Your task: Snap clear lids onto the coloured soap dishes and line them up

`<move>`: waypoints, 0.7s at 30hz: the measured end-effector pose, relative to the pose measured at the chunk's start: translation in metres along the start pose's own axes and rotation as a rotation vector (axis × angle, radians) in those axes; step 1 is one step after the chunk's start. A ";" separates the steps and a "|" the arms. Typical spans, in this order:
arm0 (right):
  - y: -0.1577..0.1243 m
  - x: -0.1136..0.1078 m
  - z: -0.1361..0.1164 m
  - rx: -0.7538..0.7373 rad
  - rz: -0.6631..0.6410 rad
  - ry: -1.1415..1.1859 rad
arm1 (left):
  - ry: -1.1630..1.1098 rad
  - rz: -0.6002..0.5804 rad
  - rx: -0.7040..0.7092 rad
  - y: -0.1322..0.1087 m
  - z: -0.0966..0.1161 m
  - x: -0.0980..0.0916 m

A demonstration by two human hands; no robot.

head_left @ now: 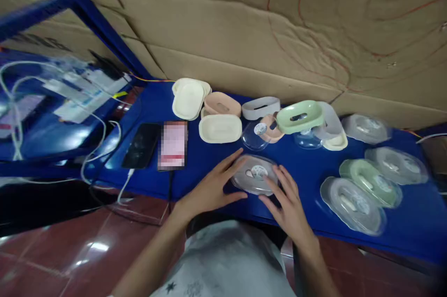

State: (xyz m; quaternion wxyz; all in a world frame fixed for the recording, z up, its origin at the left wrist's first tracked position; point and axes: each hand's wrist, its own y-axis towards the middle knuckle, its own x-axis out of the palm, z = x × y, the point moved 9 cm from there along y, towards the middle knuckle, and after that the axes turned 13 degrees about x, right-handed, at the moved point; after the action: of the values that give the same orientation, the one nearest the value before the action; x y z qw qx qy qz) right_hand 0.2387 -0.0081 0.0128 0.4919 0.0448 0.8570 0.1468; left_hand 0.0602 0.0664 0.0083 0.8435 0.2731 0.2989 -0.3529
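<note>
In front of me on the blue table lies a grey oval soap dish (249,185) under a clear plastic cover with a round white sticker (259,172). My left hand (218,185) holds its left end, fingertips on the cover and thumb by the near edge. At the right end, my right hand (288,201) has its fingers over the cover and its thumb at the near side. Just beyond are a loose clear cover (254,138), a green slotted dish (301,118), a peach dish (222,104) and a cream tray (220,129).
Several covered dishes, including a green one (372,183), stand at the right. More cream trays (188,100) are stacked at the back. Two phones, one black (141,145), lie left with cables attached. A cardboard wall (216,31) closes off the back; a power strip (80,97) sits far left.
</note>
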 end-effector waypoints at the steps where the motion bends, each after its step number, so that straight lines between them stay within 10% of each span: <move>1: -0.001 0.001 -0.001 -0.002 -0.017 -0.010 | 0.010 0.020 -0.008 -0.002 -0.002 0.001; 21: -0.022 -0.012 0.008 0.013 -0.010 -0.130 | 0.049 0.008 0.018 -0.013 0.002 0.004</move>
State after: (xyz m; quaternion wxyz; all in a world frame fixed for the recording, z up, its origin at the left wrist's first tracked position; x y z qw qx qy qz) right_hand 0.2531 -0.0299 0.0121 0.5468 0.0530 0.8245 0.1356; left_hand 0.0535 0.0557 0.0032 0.8350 0.2904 0.3151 -0.3452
